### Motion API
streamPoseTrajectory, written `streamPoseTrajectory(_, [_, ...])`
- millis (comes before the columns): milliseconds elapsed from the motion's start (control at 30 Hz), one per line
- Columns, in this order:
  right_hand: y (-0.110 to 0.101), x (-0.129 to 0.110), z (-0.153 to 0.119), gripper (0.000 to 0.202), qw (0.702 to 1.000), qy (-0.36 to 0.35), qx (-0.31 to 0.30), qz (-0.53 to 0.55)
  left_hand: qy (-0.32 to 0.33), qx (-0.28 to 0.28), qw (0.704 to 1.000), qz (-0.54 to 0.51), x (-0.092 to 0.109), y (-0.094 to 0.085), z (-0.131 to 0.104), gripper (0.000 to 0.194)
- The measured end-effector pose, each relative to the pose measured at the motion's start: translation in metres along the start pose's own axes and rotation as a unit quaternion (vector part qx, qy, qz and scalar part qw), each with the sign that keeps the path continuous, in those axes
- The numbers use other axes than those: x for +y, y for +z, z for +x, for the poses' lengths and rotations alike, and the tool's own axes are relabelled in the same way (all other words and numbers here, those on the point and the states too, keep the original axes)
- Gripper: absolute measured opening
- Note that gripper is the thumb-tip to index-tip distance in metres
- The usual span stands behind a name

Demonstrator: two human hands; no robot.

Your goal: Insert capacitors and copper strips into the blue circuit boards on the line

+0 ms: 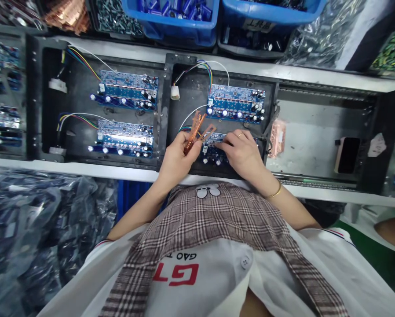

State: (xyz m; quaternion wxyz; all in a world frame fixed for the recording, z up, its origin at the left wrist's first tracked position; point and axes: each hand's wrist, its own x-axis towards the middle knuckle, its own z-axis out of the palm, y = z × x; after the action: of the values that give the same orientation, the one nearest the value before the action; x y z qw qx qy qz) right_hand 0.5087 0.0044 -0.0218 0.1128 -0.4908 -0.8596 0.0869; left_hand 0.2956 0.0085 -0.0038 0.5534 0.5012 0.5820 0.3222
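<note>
Copper strips (195, 132): we saw them bunched above the left end of the near board, one splaying out toward the board.
Left hand (179, 159): thumb and fingers were clamped on that bunch.
Right hand (243, 152): its fingertips were drawn together down at the board; we could not tell whether they pinched a part.
Near board (213, 152): it lay in the black tray (191, 105), partly covered by the right hand.
Step in hand: we took it for fine fingertip work at this board, with the strips kept ready.
Good handling: we judged it best to part one strip at a time, hold the bunch clear of the upright capacitors and coloured wires, and press gently, lest thin copper bend.
Black tray: it also held the far board (237, 101) and a white connector (175, 92).
Left tray (75, 105): we counted two more wired boards in it.
Left blue bin (177, 31): blue cylindrical parts (184, 6) filled it.
Right blue bin (283, 14): we saw dark parts inside, too cropped to name.
Screws (118, 17): they were heaped beside the left blue bin.
Counter (309, 127): a copper-coloured stack (278, 137) lay on it, just right of the black tray.
</note>
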Motion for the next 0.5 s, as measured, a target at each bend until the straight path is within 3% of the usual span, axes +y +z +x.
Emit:
streamPoseTrajectory(133, [-0.010, -0.008, -0.001, 0.022, 0.989, 0.056, 0.034, 0.131, 0.005, -0.014, 0.998, -0.055, 0.006, 0.009, -0.005, 0.020])
streamPoseTrajectory(233, [-0.023, -0.020, -0.001, 0.039, 0.953, 0.113, 0.108, 0.258, -0.030, -0.059, 0.985, -0.159, 0.017, 0.020, -0.008, 0.026])
streamPoseTrajectory(300, [-0.034, -0.026, -0.002, 0.048, 0.949, 0.119, 0.158, 0.248, -0.081, -0.113, 0.962, -0.237, 0.025, 0.024, -0.010, 0.027])
streamPoseTrajectory(400, [-0.048, -0.025, -0.008, 0.044, 0.969, 0.007, 0.205, 0.137, -0.189, -0.226, 0.900, -0.321, 0.035, 0.022, -0.009, 0.022])
streamPoseTrajectory(500, [-0.057, -0.018, -0.020, 0.035, 0.968, -0.134, 0.196, 0.082, -0.273, -0.347, 0.832, -0.337, 0.038, 0.015, -0.006, 0.019])
